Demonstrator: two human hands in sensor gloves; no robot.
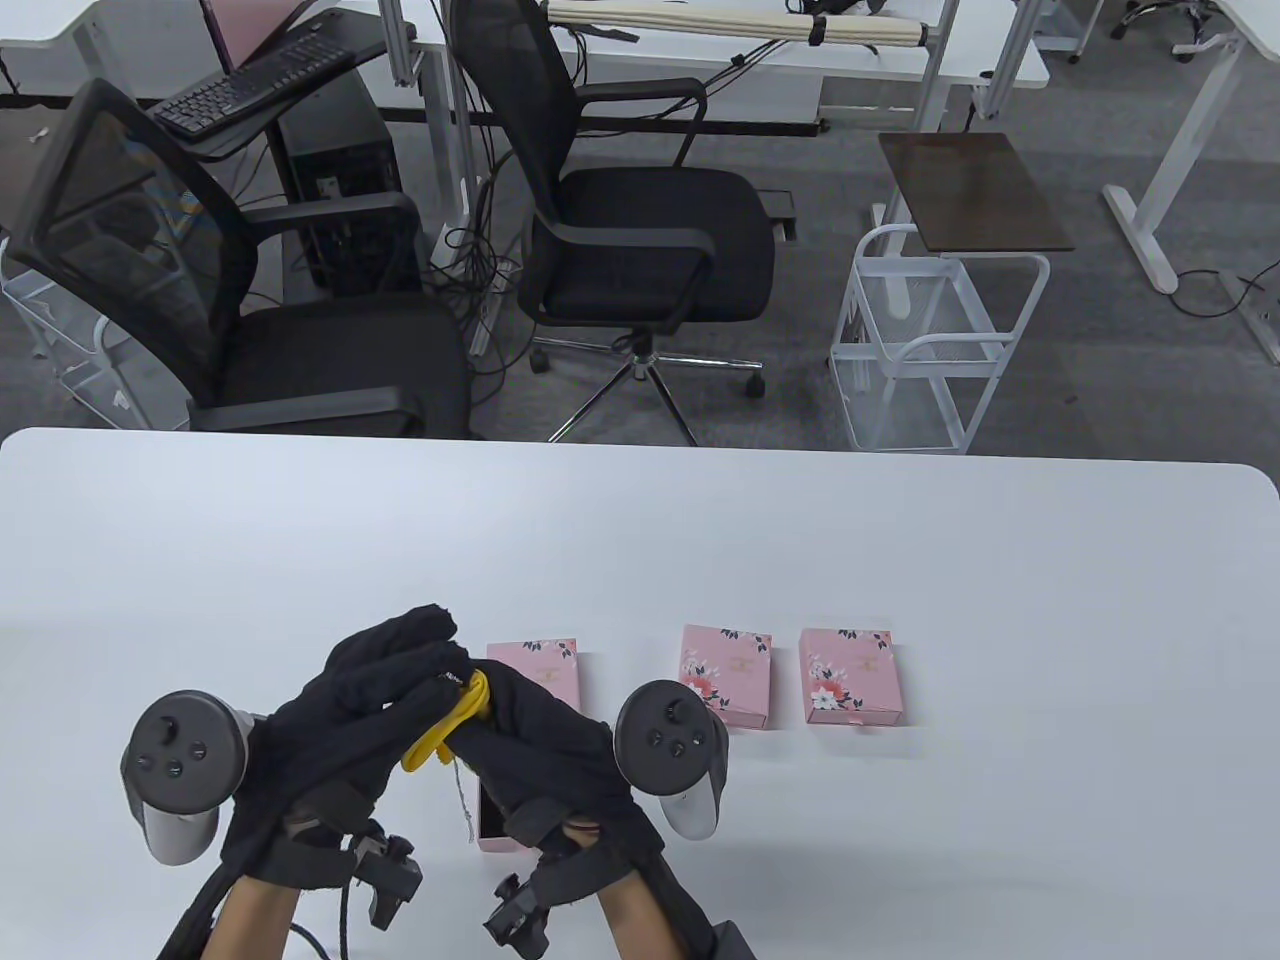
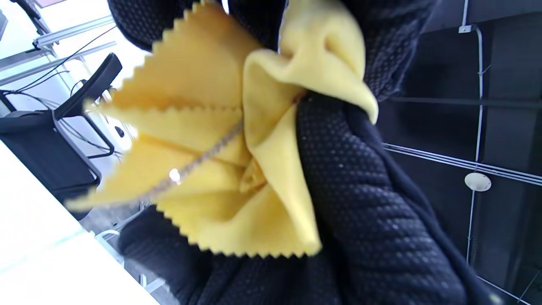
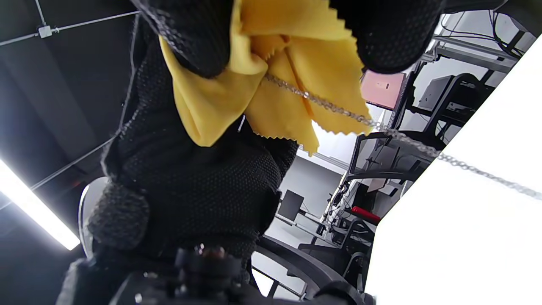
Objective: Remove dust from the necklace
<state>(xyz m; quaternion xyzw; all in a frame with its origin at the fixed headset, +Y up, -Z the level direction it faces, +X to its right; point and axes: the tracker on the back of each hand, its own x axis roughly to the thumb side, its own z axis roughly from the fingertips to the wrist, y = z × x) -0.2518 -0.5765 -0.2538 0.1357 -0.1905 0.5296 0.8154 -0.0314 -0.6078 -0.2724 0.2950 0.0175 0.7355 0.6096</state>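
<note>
Both gloved hands meet low over the table's near left. A yellow cloth with zigzag edges is bunched between them. My left hand grips it from the left and my right hand pinches it from the right. A thin silver necklace chain hangs from the cloth toward the table. In the left wrist view the chain lies across the folds of the cloth. From the right wrist the chain comes out of the cloth and runs off to the right. Its upper end is hidden.
An open pink box lies under my hands. Three closed pink floral boxes lie in a row to the right. Beyond the white table's far edge stand office chairs and a white wire cart.
</note>
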